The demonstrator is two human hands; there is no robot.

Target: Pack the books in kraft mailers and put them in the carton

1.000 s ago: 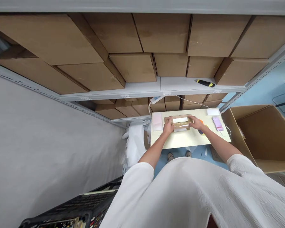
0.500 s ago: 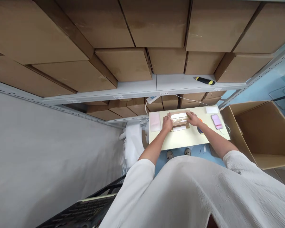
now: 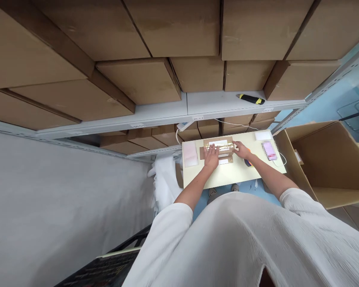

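On the cream tabletop (image 3: 227, 178) lies a small brown cardboard box (image 3: 208, 142) with a white patch and shiny clear tape across it. My left hand (image 3: 212, 156) rests flat on its left part, fingers spread. At the box's right end, my right hand (image 3: 241, 150) has its thumb and fingers closed on the edge. Just below the box is a second flat cardboard piece (image 3: 231, 159) with a white patch, partly under my left hand. An orange and dark blue object (image 3: 247, 162) is half hidden by my right forearm.
A pinkish foam-like stack (image 3: 190, 154) sits at the table's left, with a white block (image 3: 263, 135) and a phone (image 3: 269, 150) with a cable at the right. Boxes fill the shelf (image 3: 164, 104), where a utility knife (image 3: 251, 99) lies. A large open carton (image 3: 332, 159) stands right.
My left hand has gone from gripping the box's left edge to lying flat on top. My right hand has shifted to the box's right end. The view has moved slightly.
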